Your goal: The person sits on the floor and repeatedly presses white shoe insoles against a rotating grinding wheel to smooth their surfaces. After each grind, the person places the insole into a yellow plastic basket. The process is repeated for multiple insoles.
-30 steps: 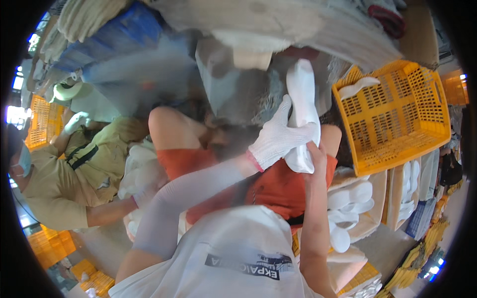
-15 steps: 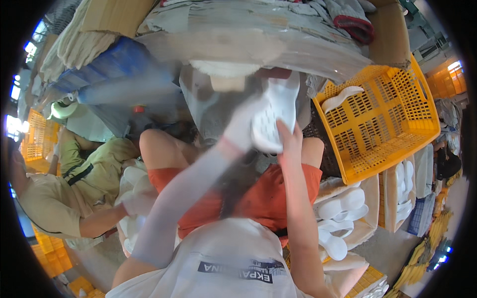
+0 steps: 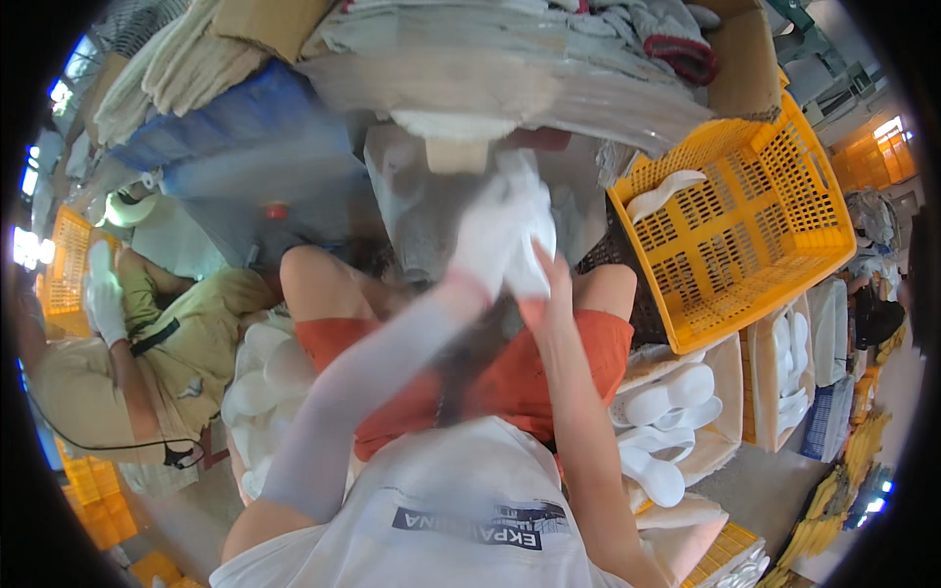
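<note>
A white slipper point(image 3: 534, 235) is held in front of my knees, tilted on edge, its surface partly hidden by my hands. My bare right hand point(image 3: 542, 289) is closed on its near end. My left hand point(image 3: 490, 230), in a white glove with a pale sleeve up the forearm, lies against the slipper's left side. Its fingers are smeared by motion. Just beyond stands a machine part with a pale block point(image 3: 457, 157) under a fuzzy white edge. More white slippers point(image 3: 667, 397) fill a lined basket by my right thigh.
A yellow crate point(image 3: 750, 235) holding one white piece leans at the right. More white slippers point(image 3: 265, 377) are piled by my left thigh. At the left sits a co-worker with a gloved hand point(image 3: 105, 294). A blue bin point(image 3: 245, 127) and stacked gloves point(image 3: 549, 44) lie ahead.
The slipper has turned more edge-on and shifted slightly left between my hands. My left hand has moved up along it. The co-worker's gloved hand has drawn back from the slipper pile.
</note>
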{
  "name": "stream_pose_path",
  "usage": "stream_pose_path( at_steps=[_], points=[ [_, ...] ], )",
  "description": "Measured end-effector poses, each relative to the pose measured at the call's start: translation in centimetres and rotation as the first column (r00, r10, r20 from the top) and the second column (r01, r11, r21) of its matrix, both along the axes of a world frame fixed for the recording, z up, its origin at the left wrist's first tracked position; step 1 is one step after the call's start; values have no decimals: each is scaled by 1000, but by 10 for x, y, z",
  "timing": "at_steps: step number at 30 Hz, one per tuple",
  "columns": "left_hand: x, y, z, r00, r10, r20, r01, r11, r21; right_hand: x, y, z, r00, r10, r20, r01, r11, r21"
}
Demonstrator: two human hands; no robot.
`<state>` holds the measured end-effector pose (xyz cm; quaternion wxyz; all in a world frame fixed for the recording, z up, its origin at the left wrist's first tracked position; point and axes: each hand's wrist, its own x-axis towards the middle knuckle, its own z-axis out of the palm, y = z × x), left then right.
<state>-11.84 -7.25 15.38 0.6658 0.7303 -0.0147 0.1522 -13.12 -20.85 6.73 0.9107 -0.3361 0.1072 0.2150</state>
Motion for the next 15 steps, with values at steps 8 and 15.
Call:
stream_pose_path(
  at_steps=[8, 15],
  points=[
    [-72, 13, -70, 791, -327, -517, -398, 367, -841, -115, -62, -57, 954, 233, -187, -234, 972, 15],
    [37, 47, -172, 720, -139, -680, -642, 238, -729, -69, 22, 62, 728, 658, 193, 25, 255, -967]
  ],
)
